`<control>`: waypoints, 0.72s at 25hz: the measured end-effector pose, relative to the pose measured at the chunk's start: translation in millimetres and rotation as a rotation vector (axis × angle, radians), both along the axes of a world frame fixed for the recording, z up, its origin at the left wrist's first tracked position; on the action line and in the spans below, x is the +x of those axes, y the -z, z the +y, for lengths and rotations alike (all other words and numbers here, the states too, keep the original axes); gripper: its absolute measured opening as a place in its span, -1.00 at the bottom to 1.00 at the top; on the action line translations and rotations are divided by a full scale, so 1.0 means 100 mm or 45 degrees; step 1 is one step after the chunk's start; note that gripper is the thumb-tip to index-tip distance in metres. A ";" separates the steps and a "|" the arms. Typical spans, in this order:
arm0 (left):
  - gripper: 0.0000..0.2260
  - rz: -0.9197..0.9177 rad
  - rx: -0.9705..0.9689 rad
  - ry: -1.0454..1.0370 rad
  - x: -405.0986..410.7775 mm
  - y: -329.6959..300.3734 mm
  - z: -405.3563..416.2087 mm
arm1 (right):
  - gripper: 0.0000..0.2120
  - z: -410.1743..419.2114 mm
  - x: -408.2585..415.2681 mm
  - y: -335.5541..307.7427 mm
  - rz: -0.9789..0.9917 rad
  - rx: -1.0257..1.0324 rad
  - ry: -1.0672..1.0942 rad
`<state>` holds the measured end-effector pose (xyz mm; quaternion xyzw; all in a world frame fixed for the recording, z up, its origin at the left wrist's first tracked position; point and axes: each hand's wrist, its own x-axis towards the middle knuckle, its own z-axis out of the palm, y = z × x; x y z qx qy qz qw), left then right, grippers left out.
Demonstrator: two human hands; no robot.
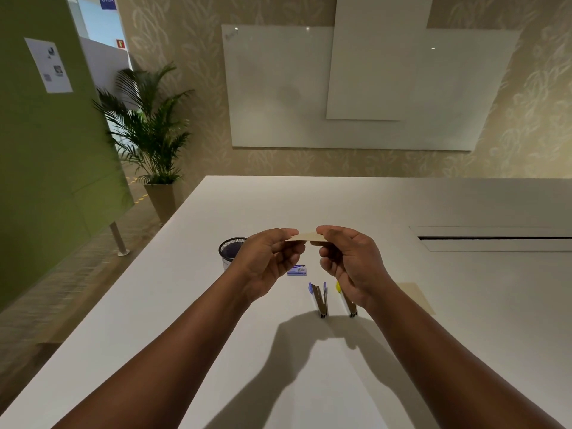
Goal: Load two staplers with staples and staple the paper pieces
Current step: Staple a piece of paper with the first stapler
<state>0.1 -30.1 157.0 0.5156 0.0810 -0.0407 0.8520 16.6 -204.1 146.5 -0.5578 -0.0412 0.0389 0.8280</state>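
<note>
Two hands hold one small tan paper piece (305, 237) in the air above the bench (464, 305), and the coming move turns on how that piece lies relative to the staplers below it. Taken from the left: a black mesh cup (230, 247) stands on the bench, partly behind the left wrist; the left hand (266, 264) has its thumb and forefinger closed on the piece's left end, the other fingers (289, 257) curled loosely beneath; the piece spans the gap between the hands, long axis running left to right, roughly level; the right hand (349, 261) pinches the right end in the same manner. Below the gap, on the bench, lies a small blue staple box (297, 270); nearer the person stands the blue stapler (318, 300), its top swung open, long axis running away from the person; just beside it to the right stands the yellow stapler (348, 301), partly hidden by the right hand; whether either is loaded cannot be told. A further tan sheet (418, 297) lies flat past the right wrist. Judgement: the paper sits above and beyond both staplers, crosswise to them; the right hand is the nearer to either; one hand must let go before a stapler can be taken up.
</note>
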 end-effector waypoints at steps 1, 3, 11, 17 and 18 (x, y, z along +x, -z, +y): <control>-0.89 0.017 -0.014 0.010 0.01 0.00 0.01 | -0.88 0.00 0.01 -0.01 0.020 0.024 -0.009; -0.90 0.018 -0.016 0.004 0.02 0.00 0.02 | -0.87 -0.01 0.02 -0.01 0.027 0.039 -0.021; -0.74 -0.090 0.204 -0.038 0.09 0.06 0.03 | -0.76 0.02 0.04 0.06 -0.274 -0.488 0.140; -0.65 -0.188 0.347 -0.040 0.11 0.11 0.00 | -0.72 0.05 0.05 0.09 -0.386 -0.572 0.230; -0.64 -0.207 0.378 -0.030 0.12 0.11 -0.01 | -0.72 0.05 0.06 0.09 -0.389 -0.591 0.250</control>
